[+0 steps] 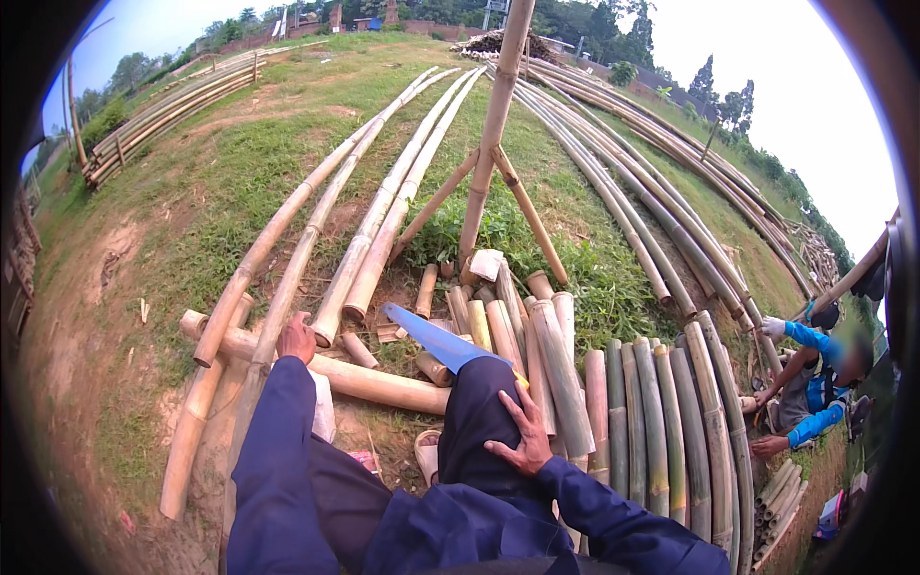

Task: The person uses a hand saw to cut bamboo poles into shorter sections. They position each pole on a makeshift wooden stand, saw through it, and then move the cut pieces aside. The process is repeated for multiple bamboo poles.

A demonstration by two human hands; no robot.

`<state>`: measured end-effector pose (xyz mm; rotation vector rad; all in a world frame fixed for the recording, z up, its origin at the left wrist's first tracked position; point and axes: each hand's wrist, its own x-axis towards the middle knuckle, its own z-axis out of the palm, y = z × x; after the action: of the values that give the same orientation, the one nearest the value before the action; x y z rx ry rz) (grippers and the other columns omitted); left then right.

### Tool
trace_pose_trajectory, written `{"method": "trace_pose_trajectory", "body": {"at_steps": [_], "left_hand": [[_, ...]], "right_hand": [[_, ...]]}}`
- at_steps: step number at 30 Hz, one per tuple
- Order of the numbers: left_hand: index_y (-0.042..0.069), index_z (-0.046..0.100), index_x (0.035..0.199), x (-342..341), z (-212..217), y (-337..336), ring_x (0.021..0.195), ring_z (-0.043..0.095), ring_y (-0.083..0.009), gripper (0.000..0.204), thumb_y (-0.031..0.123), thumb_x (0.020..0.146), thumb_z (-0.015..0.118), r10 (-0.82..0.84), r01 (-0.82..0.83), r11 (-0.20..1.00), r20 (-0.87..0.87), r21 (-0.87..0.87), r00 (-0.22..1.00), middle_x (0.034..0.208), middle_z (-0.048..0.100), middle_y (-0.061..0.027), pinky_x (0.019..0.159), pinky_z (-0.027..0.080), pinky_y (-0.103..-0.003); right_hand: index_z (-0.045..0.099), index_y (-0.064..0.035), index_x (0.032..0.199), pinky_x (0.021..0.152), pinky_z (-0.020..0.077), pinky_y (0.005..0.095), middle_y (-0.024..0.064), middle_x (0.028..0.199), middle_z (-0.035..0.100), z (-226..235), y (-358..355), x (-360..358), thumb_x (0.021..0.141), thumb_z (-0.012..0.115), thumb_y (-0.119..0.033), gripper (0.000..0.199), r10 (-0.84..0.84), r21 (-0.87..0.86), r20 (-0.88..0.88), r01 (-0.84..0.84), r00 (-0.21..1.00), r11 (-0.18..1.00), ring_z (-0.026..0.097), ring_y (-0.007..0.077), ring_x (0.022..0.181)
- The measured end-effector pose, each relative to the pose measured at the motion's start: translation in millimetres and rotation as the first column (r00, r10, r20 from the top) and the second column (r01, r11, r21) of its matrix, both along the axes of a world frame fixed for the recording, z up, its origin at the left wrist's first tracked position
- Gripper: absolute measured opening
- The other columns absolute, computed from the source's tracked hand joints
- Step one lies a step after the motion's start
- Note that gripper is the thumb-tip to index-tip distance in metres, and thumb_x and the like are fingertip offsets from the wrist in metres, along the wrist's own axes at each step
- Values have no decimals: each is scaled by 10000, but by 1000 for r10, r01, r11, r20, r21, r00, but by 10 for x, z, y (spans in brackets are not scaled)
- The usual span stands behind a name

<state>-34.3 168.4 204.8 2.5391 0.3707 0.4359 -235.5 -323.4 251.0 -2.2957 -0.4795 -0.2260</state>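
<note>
My left hand is closed on a long bamboo pole, which slopes from the far grass down past my left arm. Under that pole, a thick bamboo log lies crosswise. My right hand rests on my bent knee with its fingers spread, holding nothing. Just beyond that knee is a handsaw with a blue blade; its yellow handle is partly hidden behind my leg. Short cut bamboo pieces lie in a pile past the saw.
Cut bamboo lengths line up at my right. Ahead stands a bamboo post with slanted braces. More long poles stretch across the grass. On the far right, a person in blue sleeves crouches, hands near the bamboo.
</note>
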Motion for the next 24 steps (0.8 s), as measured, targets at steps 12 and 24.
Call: {"method": "trace_pose_trajectory", "body": {"at_steps": [12,24], "left_hand": [[148,741,1175,111,-153,8,1038,701,-417,300,117,907,610,-75,74,997,-73,-25,994,1027,746,-228,885,555,-502],[156,705,1279,157,-180,-55,947,737,-322,455,201,828,740,-370,373,927,-300,-51,879,967,765,-163,891,566,-442]], "right_hand": [[429,-207,1597,1251,268,525,212,1687,239,4,13,66,811,844,-475,928,25,26,-37,-24,999,999,249,431,1546],[436,-191,1596,1257,238,526,215,1701,219,-3,107,120,798,839,-487,942,27,42,-37,-25,999,999,247,418,1553]]}}
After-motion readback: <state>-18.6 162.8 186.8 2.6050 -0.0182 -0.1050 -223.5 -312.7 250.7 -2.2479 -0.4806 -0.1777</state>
